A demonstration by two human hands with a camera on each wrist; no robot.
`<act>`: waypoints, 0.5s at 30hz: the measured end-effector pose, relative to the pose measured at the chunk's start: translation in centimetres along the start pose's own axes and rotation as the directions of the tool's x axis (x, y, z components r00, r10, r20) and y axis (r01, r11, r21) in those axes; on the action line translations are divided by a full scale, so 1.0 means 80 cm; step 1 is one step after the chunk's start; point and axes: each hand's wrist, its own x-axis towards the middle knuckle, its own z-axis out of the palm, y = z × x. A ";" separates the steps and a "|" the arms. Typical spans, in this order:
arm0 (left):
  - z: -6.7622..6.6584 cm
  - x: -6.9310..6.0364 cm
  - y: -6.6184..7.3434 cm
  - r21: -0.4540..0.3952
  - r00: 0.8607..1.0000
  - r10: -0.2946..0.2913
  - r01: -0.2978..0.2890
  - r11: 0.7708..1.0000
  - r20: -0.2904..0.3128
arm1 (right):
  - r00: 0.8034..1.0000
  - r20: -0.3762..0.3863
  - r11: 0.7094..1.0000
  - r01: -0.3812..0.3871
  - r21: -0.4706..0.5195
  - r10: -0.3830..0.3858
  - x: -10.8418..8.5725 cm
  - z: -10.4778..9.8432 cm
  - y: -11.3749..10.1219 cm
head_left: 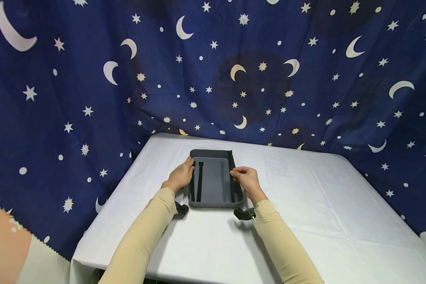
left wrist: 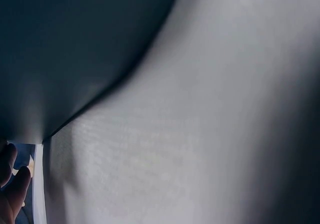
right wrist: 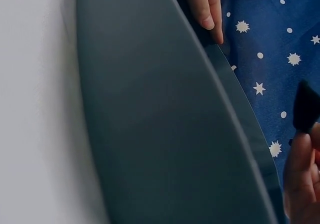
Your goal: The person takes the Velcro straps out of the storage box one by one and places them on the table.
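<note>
A grey rectangular tray (head_left: pixel 213 205) with raised walls lies on the white-covered table. Two black straps (head_left: pixel 200 181) with wider heads lie lengthwise inside its left part. A third black strap (head_left: pixel 231 157) runs along the right wall. My left hand (head_left: pixel 180 175) holds the tray's left rim near the far corner, close to one strap head. Across from it, my right hand (head_left: pixel 246 179) pinches the right strap at the right wall. The right wrist view shows my right fingers (right wrist: pixel 300 169) around a black end, and my left fingertips (right wrist: pixel 207 21) inside the opposite wall.
White cloth (head_left: pixel 323 221) covers the table, stretching far to the right of the tray. A dark blue curtain (head_left: pixel 213 71) with moons and stars hangs behind and along the left. Black wrist devices (head_left: pixel 245 213) sit beside the tray's near corners.
</note>
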 end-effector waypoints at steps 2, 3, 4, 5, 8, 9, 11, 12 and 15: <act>0.000 0.000 0.000 0.000 1.000 -0.001 0.001 1.000 0.002 | 1.000 -0.002 1.000 0.004 0.005 -0.004 0.000 -0.001 0.001; 0.000 0.000 0.000 0.001 1.000 -0.001 0.001 1.000 0.001 | 1.000 -0.002 1.000 0.007 0.011 -0.007 0.001 -0.001 0.001; 0.000 0.000 0.000 0.000 1.000 0.000 0.000 1.000 0.001 | 1.000 -0.001 1.000 0.009 0.014 -0.009 0.001 -0.002 0.002; 0.000 0.000 0.000 -0.001 1.000 0.001 -0.001 1.000 0.002 | 1.000 -0.001 1.000 0.008 0.018 -0.008 0.001 -0.002 0.002; -0.001 0.000 0.000 -0.005 1.000 0.006 -0.006 1.000 0.002 | 1.000 0.003 1.000 0.009 0.026 -0.009 0.002 -0.004 0.002; -0.001 0.000 0.000 -0.004 1.000 0.007 -0.007 1.000 0.003 | 1.000 0.004 1.000 0.007 0.029 -0.007 0.002 -0.004 0.002; 0.000 0.000 0.000 -0.008 1.000 0.009 -0.009 1.000 0.003 | 1.000 0.005 0.999 0.000 0.036 0.000 0.001 -0.005 0.002; 0.000 0.000 -0.001 -0.010 1.000 0.007 -0.007 1.000 0.003 | 1.000 0.005 0.999 -0.004 0.039 0.004 0.002 -0.006 0.001; 0.000 0.000 -0.001 -0.015 1.000 0.007 -0.007 1.000 0.002 | 1.000 0.004 0.999 -0.019 0.049 0.018 0.002 -0.008 0.002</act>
